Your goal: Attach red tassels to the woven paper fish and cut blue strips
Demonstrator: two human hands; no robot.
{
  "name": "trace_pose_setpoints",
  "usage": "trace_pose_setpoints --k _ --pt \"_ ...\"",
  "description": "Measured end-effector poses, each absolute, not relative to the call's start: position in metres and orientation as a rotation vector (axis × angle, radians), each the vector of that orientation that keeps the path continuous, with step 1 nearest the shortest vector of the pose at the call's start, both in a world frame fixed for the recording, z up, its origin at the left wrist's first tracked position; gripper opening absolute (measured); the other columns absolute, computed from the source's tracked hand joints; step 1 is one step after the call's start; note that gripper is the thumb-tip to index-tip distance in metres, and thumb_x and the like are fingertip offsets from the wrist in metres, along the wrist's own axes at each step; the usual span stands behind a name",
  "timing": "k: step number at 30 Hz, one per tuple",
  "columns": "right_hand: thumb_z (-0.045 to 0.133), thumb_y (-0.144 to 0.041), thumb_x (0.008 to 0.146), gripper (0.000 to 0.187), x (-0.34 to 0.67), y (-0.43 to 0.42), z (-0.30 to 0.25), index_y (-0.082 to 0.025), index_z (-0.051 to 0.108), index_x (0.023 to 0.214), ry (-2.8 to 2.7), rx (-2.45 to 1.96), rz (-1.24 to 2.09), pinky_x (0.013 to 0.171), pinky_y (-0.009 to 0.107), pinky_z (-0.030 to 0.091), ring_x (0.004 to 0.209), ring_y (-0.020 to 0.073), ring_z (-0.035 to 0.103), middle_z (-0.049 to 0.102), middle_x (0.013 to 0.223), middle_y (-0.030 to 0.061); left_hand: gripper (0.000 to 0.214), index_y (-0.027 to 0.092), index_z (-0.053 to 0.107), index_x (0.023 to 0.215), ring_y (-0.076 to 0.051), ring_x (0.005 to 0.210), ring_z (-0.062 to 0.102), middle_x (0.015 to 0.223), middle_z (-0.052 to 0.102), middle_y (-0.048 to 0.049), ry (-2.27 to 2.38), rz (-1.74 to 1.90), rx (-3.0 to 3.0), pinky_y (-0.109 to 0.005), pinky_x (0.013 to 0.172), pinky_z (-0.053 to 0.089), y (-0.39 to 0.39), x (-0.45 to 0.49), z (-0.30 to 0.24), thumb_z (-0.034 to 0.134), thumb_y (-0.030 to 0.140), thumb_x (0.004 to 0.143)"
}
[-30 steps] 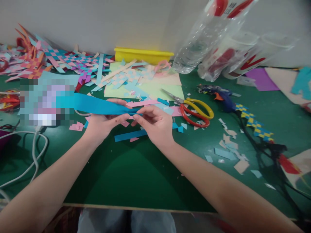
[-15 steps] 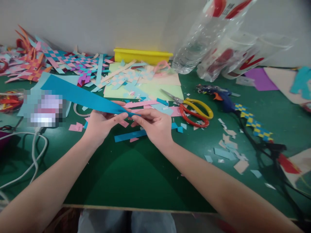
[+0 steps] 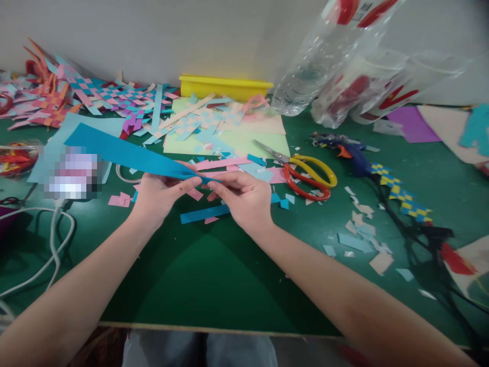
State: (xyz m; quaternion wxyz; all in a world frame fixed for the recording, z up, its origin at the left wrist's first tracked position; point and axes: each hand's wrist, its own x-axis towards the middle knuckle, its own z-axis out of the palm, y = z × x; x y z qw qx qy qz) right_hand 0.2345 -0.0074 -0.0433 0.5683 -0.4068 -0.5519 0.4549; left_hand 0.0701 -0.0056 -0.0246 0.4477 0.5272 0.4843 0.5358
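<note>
A long blue paper strip [image 3: 126,153] is held above the green table, its wide end raised toward the left. My left hand [image 3: 164,193] pinches it between thumb and fingers near its narrow, folded-looking end. Close beside it, my right hand [image 3: 244,196] pinches the tip of the same strip. The fingers partly hide how the paper is folded there. Under my right hand lies another blue paper strip [image 3: 202,214], partly covered. Scissors [image 3: 305,173] with red and yellow handles lie just right of my right hand, blades pointing up-left. Pink paper strips [image 3: 221,163] lie behind my hands.
Woven paper pieces [image 3: 110,94] are heaped at the back left, near a yellow tray [image 3: 225,87]. A plastic bottle [image 3: 305,76] and bagged cups [image 3: 382,92] stand at the back right. A glue gun [image 3: 355,155], its cable and paper scraps [image 3: 362,234] lie right; white cable [image 3: 57,239] left.
Almost nothing differs. Both hands keep their pinch on the blue strip, and the view has shifted very slightly.
</note>
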Motion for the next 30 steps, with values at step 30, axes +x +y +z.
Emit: trace_pose_setpoints --k 30 --pt "0.072 -0.035 0.076 0.014 0.2359 -0.0076 -0.0401 -0.021 0.069 0.076 -1.389 -0.934 1.066 0.040 0.023 0.047 0.041 0.0080 0.058 0.069 0.064 -0.0029 0.021 0.021 0.069 0.072 -0.021 0.063 0.070 0.066 0.068 0.0000 1.304 1.395 1.297 -0.034 0.063 0.061 -0.0074 0.0730 -0.0237 0.083 0.031 0.062"
